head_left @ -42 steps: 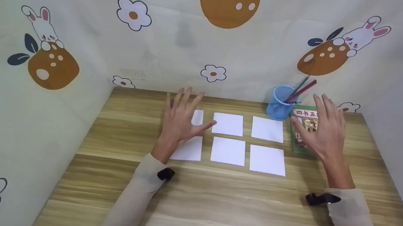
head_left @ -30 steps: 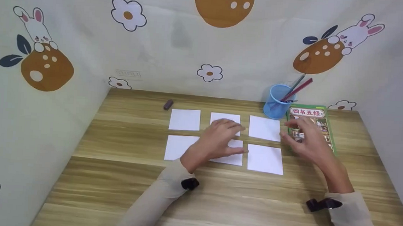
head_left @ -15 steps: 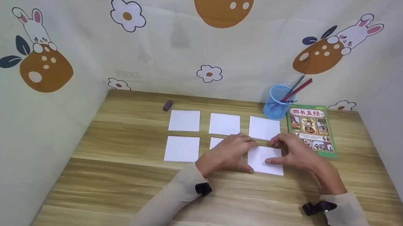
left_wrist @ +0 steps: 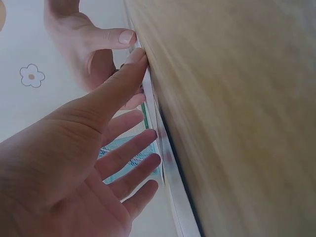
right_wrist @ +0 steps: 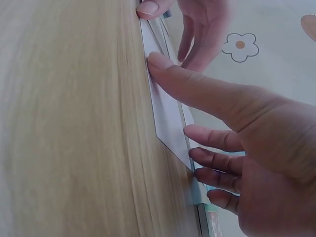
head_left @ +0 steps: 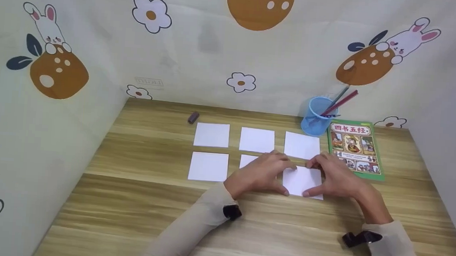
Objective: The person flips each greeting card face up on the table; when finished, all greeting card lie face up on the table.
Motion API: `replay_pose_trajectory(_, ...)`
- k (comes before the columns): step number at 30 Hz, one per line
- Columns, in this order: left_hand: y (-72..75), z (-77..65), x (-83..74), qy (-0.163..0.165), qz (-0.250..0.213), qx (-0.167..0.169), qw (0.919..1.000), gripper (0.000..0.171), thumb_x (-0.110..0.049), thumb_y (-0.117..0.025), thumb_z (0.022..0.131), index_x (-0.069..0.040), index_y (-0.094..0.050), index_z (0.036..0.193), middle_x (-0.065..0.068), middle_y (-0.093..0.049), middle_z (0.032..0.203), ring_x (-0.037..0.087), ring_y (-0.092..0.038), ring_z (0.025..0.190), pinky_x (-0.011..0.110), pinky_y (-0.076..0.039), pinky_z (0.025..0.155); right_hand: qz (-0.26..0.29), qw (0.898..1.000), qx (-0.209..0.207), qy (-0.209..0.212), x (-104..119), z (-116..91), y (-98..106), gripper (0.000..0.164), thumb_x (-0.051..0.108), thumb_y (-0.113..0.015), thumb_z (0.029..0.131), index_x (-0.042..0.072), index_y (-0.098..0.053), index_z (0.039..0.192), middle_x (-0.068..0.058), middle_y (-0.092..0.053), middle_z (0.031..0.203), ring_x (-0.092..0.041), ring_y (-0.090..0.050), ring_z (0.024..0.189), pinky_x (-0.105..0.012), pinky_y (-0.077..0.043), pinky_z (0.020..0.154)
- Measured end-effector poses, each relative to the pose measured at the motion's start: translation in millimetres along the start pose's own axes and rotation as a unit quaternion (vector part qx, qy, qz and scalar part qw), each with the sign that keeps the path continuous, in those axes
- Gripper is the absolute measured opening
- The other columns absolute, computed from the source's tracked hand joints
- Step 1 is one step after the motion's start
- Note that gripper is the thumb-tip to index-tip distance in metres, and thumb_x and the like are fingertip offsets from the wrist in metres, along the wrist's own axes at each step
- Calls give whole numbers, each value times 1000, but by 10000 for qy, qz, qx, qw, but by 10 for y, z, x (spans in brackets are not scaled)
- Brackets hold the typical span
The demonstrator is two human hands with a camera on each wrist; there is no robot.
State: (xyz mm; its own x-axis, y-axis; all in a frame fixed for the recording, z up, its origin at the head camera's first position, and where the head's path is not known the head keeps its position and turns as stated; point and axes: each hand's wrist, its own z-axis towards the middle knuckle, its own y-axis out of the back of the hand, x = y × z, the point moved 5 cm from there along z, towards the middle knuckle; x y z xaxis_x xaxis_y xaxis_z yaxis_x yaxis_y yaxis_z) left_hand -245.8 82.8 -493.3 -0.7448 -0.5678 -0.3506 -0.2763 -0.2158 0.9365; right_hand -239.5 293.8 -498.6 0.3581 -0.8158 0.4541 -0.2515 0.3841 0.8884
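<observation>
Two rows of white square cards lie on the wooden table in the head view. Both hands are at the near right card (head_left: 301, 181), which lies flat. My left hand (head_left: 263, 172) is at its left side, thumb by the near left corner and fingertips by the far edge. It partly covers the near middle card (head_left: 247, 161). At the right side, my right hand (head_left: 337, 178) has its thumb tip on the near edge and its fingers by the far edge. In the right wrist view the right thumb (right_wrist: 160, 60) touches the card's edge and the other fingers extend loosely.
Behind are the far right card (head_left: 302, 144), a blue mesh pen cup (head_left: 314, 124) with pencils, and a green-edged book (head_left: 355, 147). A small dark eraser-like block (head_left: 193, 118) sits at back left. A patterned curtain (head_left: 192, 61) walls the table's back.
Both hands came down from a raised, spread pose to the near right card; the left moved rightward, uncovering the left cards and dark block. Lately the right thumb slid to the card's near edge.
</observation>
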Motion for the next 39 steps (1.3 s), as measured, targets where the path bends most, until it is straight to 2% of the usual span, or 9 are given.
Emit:
replay_pose_trajectory(8, -3, -21, 4, -24, -130, -25, 9999, 74, -50, -89, 88, -16, -65, 149, 4, -63, 151, 21, -54, 139, 33, -48, 120, 73, 10000, 23, -38, 20, -1, 7, 83, 63, -98, 68, 15, -63, 125, -4, -68, 120, -24, -55, 111, -45, -40, 99)
replay_pose_trajectory(13, -18, -33, 32, 80, -250, 37, 9996, 65, -49, -88, 89, -17, -66, 141, 2, -61, 151, 20, -53, 141, 33, -48, 120, 216, 9997, 52, -126, 0, 1, 4, 84, 58, -98, 72, 12, -63, 132, -6, -67, 125, -27, -57, 117, -51, -40, 105)
replay_pose_trajectory(18, -18, -24, 30, 121, -258, 40, 9996, 56, -47, -86, 92, -18, -68, 137, 3, -58, 156, 22, -49, 147, 34, -44, 125, 809, 9965, -61, -216, -28, 21, 49, 56, 35, -94, 86, 10, -66, 128, -8, -68, 123, -25, -61, 113, -42, -49, 102)
replay_pose_trajectory(22, 20, -3, 6, 136, -369, -268, 9989, 54, -48, -81, 96, -17, -71, 138, 5, -54, 157, 22, -48, 146, 35, -41, 126, 1590, 9855, -466, -358, -41, 46, 138, 42, 23, -86, 94, 10, -68, 128, -9, -71, 126, -22, -64, 113, -25, -53, 94)
replay_pose_trajectory(25, 44, 14, -8, 202, -719, -540, 9957, 53, -53, -74, 100, -16, -71, 138, 3, -58, 147, 18, -52, 136, 32, -47, 119, 2457, 9649, -779, -492, -35, 46, 203, 46, 23, -82, 98, 8, -64, 138, -13, -68, 136, -21, -69, 111, -23, -61, 87)
replay_pose_trajectory(29, 52, 43, 3, 327, -1729, -883, 9804, 50, -55, -60, 108, -15, -67, 137, 1, -67, 134, 12, -62, 123, 25, -55, 106, 3210, 9402, -1079, -363, 21, 46, 245, 49, 28, -73, 105, 6, -58, 147, -18, -61, 148, -14, -72, 115, -28, -65, 84)
replay_pose_trajectory(34, 59, 93, 50, 411, -2984, -1292, 9448, 48, -52, -44, 115, -13, -64, 132, 4, -75, 128, 8, -72, 114, 20, -58, 98, 3459, 9327, -1023, 10, 92, 75, 188, 40, 27, -56, 114, 3, -60, 146, -18, -63, 146, -10, -73, 118, -28, -64, 95)
replay_pose_trajectory(37, 59, 106, 79, 522, -3178, -1362, 9369, 46, -51, -42, 115, -12, -63, 130, 4, -76, 124, 5, -72, 109, 18, -57, 93, 3641, 9274, -844, 166, 111, 87, 142, 38, 26, -51, 116, 2, -61, 145, -18, -67, 141, -19, -78, 109, -36, -66, 94)
replay_pose_trajectory(39, 57, 106, 100, 583, -3201, -1359, 9358, 39, -42, -48, 113, -11, -62, 132, 5, -76, 119, 5, -71, 102, 18, -57, 86, 3634, 9278, -820, 181, 108, 87, 128, 37, 26, -54, 115, 4, -63, 143, -17, -67, 140, -21, -78, 109, -36, -66, 94)
